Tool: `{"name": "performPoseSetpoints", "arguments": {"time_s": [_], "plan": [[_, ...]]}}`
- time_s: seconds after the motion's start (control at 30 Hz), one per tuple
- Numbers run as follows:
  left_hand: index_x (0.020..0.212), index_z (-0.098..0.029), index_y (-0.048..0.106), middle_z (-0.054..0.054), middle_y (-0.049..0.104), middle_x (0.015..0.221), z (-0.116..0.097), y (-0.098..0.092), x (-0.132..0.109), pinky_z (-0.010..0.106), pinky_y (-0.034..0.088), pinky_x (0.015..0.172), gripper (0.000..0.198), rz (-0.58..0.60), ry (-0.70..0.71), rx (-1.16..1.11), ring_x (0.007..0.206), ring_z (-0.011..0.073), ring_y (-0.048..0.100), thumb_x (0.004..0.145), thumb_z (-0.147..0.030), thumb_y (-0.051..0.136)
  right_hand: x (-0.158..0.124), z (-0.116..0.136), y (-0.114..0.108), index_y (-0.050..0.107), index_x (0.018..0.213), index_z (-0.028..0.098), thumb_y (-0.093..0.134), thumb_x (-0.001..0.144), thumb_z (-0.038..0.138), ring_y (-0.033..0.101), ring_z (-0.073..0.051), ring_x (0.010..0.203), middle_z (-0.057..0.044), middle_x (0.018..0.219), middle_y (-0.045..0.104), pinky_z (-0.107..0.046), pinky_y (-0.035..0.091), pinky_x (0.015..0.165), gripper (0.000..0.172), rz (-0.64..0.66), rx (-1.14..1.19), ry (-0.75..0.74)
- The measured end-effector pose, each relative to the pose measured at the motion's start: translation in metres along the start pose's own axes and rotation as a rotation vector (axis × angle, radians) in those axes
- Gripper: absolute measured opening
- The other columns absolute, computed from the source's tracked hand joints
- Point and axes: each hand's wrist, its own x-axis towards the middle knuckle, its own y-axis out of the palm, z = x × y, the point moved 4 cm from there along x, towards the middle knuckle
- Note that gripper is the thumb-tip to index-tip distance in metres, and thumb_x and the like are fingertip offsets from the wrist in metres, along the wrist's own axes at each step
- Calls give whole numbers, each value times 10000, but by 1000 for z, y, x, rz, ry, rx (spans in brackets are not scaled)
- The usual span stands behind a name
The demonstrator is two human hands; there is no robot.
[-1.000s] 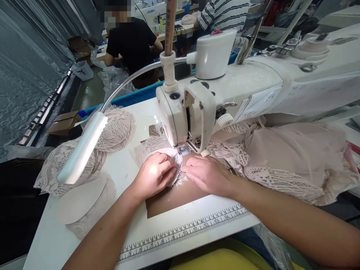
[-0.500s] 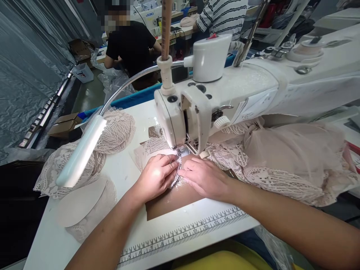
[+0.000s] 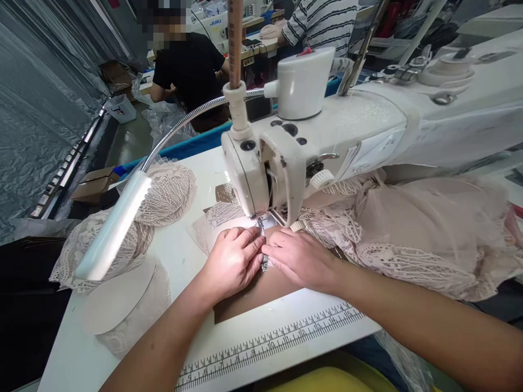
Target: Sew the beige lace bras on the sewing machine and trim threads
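Observation:
Close in front of the presser foot of a white sewing machine [image 3: 247, 174], both hands press on the work. With its fingers bent together, my left hand [image 3: 235, 261] holds a pale lace piece [image 3: 226, 213], which spreads out behind and left of it. My right hand [image 3: 300, 258] is closed at the inner edge of the same piece, its fingertips meeting the left ones. Most of the cloth between the fingers is hidden. A brown sheet [image 3: 249, 302] lies beneath the hands.
Lace piles [image 3: 167, 190] and an oval cup-like piece [image 3: 116, 299] lie at left under a lamp [image 3: 114, 228]. A heap of beige mesh and lace [image 3: 412, 218] fills the right. A printed ruler [image 3: 269, 348] runs along the table's front. Two people [image 3: 190, 71] sit beyond.
Both hands have shifted slightly, and the left now covers more of the lace edge that showed between them. The camera view has moved a little.

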Motion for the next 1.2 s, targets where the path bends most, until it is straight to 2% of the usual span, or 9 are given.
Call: {"name": "performPoseSetpoints", "arguments": {"time_s": [0.27, 0.43, 0.73, 0.87, 1.0, 1.2], "plan": [[1242, -130, 559, 143, 586, 1190, 1, 4, 6, 417, 441, 803, 403, 12, -59, 48, 933, 253, 507, 936, -325, 383, 4, -2, -3, 640, 907, 164, 491, 874, 181, 424, -144, 686, -40, 854, 597, -285, 235, 577, 153, -52, -48, 78], [1233, -126, 559, 146, 580, 1197, 4, 4, 4, 425, 444, 817, 400, 11, -46, 25, 931, 257, 514, 929, -334, 402, 5, -3, -4, 653, 936, 172, 460, 898, 196, 430, -146, 661, -35, 817, 608, -292, 227, 563, 198, -56, -90, 124], [1080, -145, 632, 123, 614, 1138, 14, -6, -5, 386, 469, 850, 254, -155, 58, -181, 972, 231, 547, 890, -228, 485, 4, -7, -5, 631, 1079, 178, 464, 885, 184, 479, -154, 674, -32, 860, 643, -294, 258, 556, 256, -74, -70, 161], [1066, -155, 641, 113, 635, 1086, 12, -6, -5, 381, 475, 817, 240, -145, 89, -192, 917, 216, 558, 881, -225, 505, 2, -9, -6, 629, 1079, 180, 478, 868, 171, 491, -153, 681, -34, 857, 648, -279, 278, 562, 260, -105, -32, 182], [1073, -157, 638, 109, 649, 1072, 10, -3, -4, 383, 475, 814, 239, -117, 114, -191, 915, 216, 565, 883, -217, 506, 3, -5, -6, 640, 1034, 175, 472, 874, 174, 490, -150, 684, -40, 857, 643, -278, 276, 574, 232, -110, -21, 130], [1111, -158, 621, 103, 645, 1155, 13, -1, -1, 403, 481, 837, 260, -142, 76, -165, 978, 235, 564, 894, -213, 490, 5, -3, -4, 642, 842, 162, 470, 879, 167, 473, -136, 669, -36, 818, 611, -278, 274, 584, 176, -72, -44, 109]]}}
